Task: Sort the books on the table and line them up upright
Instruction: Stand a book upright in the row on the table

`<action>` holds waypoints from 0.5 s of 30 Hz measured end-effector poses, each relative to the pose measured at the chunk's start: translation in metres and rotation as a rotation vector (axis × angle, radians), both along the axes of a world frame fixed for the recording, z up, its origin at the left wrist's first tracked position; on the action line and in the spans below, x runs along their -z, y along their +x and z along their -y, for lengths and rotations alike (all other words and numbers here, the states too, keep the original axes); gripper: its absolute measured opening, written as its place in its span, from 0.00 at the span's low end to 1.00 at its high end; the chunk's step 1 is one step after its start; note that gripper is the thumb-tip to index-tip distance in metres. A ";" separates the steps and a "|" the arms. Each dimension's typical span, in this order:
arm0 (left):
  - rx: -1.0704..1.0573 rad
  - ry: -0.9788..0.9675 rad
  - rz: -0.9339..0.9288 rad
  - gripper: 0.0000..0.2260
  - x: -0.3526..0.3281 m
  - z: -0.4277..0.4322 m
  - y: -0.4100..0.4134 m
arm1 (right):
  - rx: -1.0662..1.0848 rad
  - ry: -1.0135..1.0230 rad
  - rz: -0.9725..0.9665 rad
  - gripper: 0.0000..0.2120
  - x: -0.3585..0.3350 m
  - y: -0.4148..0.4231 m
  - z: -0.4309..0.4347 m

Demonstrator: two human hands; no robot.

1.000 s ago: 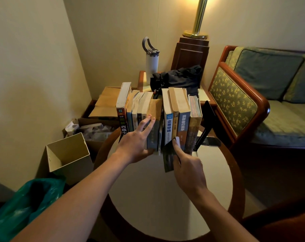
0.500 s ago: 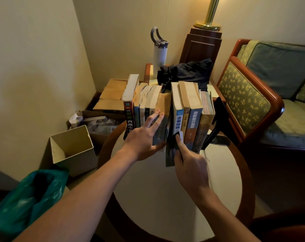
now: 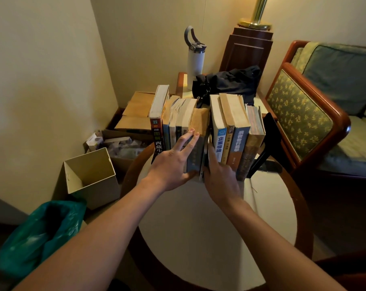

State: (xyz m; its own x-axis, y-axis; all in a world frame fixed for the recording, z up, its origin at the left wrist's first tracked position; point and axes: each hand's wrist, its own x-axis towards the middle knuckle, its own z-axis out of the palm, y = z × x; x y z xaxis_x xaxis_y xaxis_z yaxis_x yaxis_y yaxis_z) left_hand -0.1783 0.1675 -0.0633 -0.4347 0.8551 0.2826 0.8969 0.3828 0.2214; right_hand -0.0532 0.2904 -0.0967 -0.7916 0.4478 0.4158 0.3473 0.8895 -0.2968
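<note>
A row of upright books stands at the far side of the round table [image 3: 198, 238]. A narrow gap splits it into a left group [image 3: 177, 120] and a right group [image 3: 232, 122]. My left hand [image 3: 171, 164] lies flat against the spines of the left group, fingers spread, holding nothing. My right hand [image 3: 222, 179] holds a thin dark book [image 3: 203, 166] that sits almost fully inside the gap, with the index finger stretched along its spine. A black bookend [image 3: 268, 141] leans against the rightmost book.
Left of the table, on the floor, are an open beige box [image 3: 91, 177], a green plastic bag [image 3: 37, 234] and cartons of clutter [image 3: 119, 148]. Behind the books are a white bottle [image 3: 195, 59] and a black bag [image 3: 230, 80]. An armchair [image 3: 303, 116] stands to the right.
The thin dark book has slid further into the gap, pushed by my right hand. It stuck out toward me before. My left hand stays on the left group.
</note>
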 end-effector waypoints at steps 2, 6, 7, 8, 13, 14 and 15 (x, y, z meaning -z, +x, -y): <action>0.006 0.014 -0.002 0.47 0.002 0.000 -0.001 | -0.055 -0.114 -0.055 0.39 0.003 0.008 0.000; 0.006 0.019 0.000 0.46 0.003 -0.002 -0.001 | -0.065 -0.011 -0.080 0.39 0.003 0.021 0.000; 0.006 0.017 0.001 0.46 0.003 -0.001 0.000 | -0.034 0.064 -0.062 0.38 0.004 0.020 -0.001; 0.006 0.015 0.002 0.46 0.002 -0.001 0.000 | -0.001 0.126 -0.024 0.38 0.004 0.018 -0.004; 0.001 -0.014 -0.020 0.45 0.000 -0.001 0.001 | 0.016 0.109 0.052 0.27 -0.007 0.009 -0.016; -0.009 -0.021 -0.048 0.46 -0.001 -0.001 0.001 | 0.023 0.115 0.063 0.25 -0.011 0.008 -0.016; -0.028 -0.025 -0.087 0.46 -0.002 -0.001 0.002 | 0.030 0.123 0.084 0.23 -0.015 0.007 -0.017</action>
State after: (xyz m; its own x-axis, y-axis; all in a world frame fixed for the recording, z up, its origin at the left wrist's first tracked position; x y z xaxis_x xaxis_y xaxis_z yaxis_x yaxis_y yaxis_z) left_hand -0.1762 0.1688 -0.0617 -0.4333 0.8502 0.2990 0.9012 0.4125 0.1333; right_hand -0.0458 0.3070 -0.0822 -0.8130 0.4217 0.4015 0.3935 0.9062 -0.1550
